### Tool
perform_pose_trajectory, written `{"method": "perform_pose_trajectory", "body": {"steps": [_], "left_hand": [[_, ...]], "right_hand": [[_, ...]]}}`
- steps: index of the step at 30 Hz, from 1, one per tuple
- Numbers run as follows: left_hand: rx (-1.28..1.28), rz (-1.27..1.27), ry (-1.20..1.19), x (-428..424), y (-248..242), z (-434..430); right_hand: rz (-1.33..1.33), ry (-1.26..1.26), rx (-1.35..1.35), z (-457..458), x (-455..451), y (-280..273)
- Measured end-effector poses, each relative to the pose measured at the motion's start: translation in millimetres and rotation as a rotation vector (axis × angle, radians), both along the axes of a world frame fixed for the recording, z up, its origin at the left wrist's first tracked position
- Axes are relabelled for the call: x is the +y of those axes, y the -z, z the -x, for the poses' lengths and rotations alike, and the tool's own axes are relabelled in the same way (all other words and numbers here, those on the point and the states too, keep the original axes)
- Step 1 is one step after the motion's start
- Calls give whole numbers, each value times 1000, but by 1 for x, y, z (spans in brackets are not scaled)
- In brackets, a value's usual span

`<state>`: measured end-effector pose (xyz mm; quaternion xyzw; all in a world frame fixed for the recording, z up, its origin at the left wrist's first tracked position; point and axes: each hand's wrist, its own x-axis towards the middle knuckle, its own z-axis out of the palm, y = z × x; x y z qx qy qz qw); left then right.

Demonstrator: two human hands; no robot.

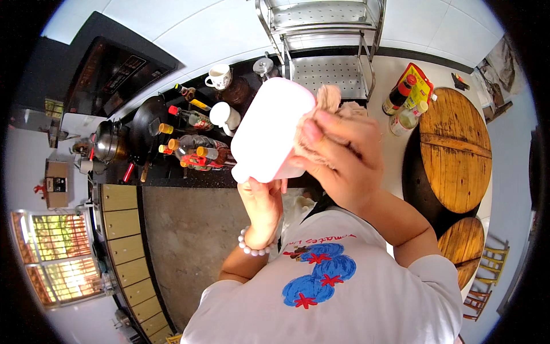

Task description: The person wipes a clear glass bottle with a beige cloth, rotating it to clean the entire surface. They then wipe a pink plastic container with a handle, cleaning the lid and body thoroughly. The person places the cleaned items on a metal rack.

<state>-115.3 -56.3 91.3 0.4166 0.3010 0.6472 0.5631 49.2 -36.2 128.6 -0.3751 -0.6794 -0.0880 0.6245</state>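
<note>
Held up in front of my torso is a white and pink plastic container (pixel 273 129), its broad face washed out by glare. My left hand (pixel 261 195), with a beaded bracelet at the wrist, grips it from below, near a small rounded tab at its lower corner. On the other side my right hand (pixel 348 159) presses a crumpled beige-pink cloth (pixel 328 101) against the container's edge. Fingers and cloth hide part of that side, and the container's inside cannot be seen.
Behind the container, a dark counter (pixel 172 179) bears bottles (pixel 193 150), white mugs (pixel 224 117) and a wok (pixel 148 124). A perforated metal rack (pixel 328 73) stands at the back. To the right are sauce bottles (pixel 401 96) and large round wooden lids (pixel 457 172).
</note>
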Motion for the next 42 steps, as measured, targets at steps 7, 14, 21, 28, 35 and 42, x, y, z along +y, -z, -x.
{"method": "perform_pose_trajectory", "body": {"steps": [7,14,21,28,35,42], "left_hand": [[2,167,-68,25,1,8],[62,118,120,31,-6,39],[268,70,-78,38,-14,26],[740,-499,-339,50,-44,34],[1580,-744,47,35,-101,17],[1341,-670,116,31,-96,19]], "right_hand": [[98,-211,-86,14,-4,7],[479,-359,304,-34,8,-1],[793,-621,292,-35,6,-7],[631,-359,43,-33,0,-15],[534,-274,-138,-31,-11,-15],[543,-427,-101,-38,-16,-21]]}}
